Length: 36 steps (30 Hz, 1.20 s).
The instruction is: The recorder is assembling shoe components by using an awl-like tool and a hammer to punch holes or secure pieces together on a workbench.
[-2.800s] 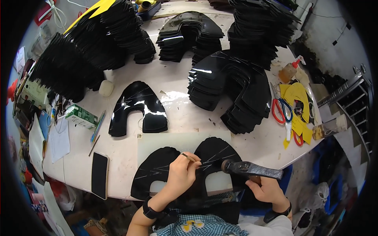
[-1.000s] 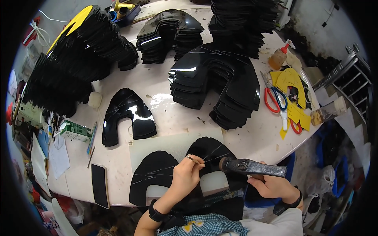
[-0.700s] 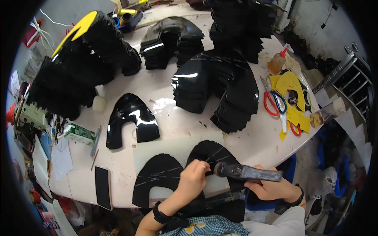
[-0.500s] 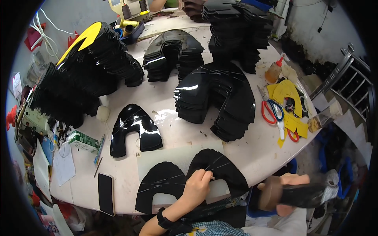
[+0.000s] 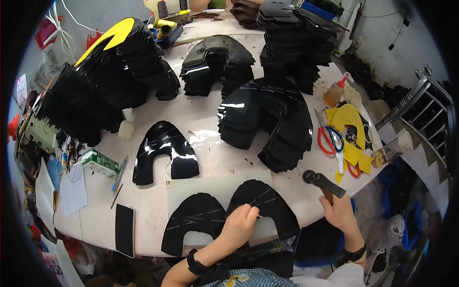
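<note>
Matte black arches [image 5: 193, 210], metal-headed hammer [image 5: 325, 182], brown handle [image 5: 328, 195]

The person's bare left hand [image 5: 240, 226] sits in the lower middle of the frame, its fingers bent and pinched together, fingertips pointing right. The black-banded left forearm [image 5: 215, 250] slants up and rightward from the lower edge. At lower right, the bare right hand [image 5: 342, 211] is raised, fingers curled in a firm grip, thumb angled toward the upper left; the black-banded right forearm [image 5: 354, 240] stands nearly vertical beneath.
</note>
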Available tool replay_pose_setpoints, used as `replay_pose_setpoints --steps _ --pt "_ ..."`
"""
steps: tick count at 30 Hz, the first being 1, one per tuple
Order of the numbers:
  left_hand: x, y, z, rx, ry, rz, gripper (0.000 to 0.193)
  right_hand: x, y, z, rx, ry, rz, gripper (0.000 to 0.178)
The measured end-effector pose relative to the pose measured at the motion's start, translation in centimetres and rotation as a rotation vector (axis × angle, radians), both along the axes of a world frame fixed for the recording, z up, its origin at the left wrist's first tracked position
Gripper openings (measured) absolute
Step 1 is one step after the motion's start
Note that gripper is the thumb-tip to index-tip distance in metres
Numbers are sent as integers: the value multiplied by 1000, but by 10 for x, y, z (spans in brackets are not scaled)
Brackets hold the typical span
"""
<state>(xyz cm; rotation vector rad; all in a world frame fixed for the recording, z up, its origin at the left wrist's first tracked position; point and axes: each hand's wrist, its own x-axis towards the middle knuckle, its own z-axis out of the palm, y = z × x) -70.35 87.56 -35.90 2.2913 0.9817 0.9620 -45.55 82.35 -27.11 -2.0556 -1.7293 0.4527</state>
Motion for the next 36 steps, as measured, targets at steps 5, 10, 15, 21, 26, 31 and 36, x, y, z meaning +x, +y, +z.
replay_pose_setpoints --steps 5,10,15,21,26,31,36 --pt "-7 -2 -2 18 72 57 16 -23 -17 34 -25 295 318 30" --pt "9 -1 3 22 -13 -28 17 -41 -12 74 -146 313 509 28" --pt "-9 -2 -12 -32 2 37 17 -48 11 38 -145 223 396 22" --pt "-9 -2 -7 -94 -335 88 20 12 -1 -43 143 -235 34 33" --pt "-33 -8 13 -134 -482 164 18 18 6 -89 257 -519 -32 44" --pt "-87 -41 27 -494 -181 -9 9 -18 16 -74 378 -308 112 38" --pt "-118 -59 29 -794 -307 161 11 -49 27 -77 228 -30 206 32"
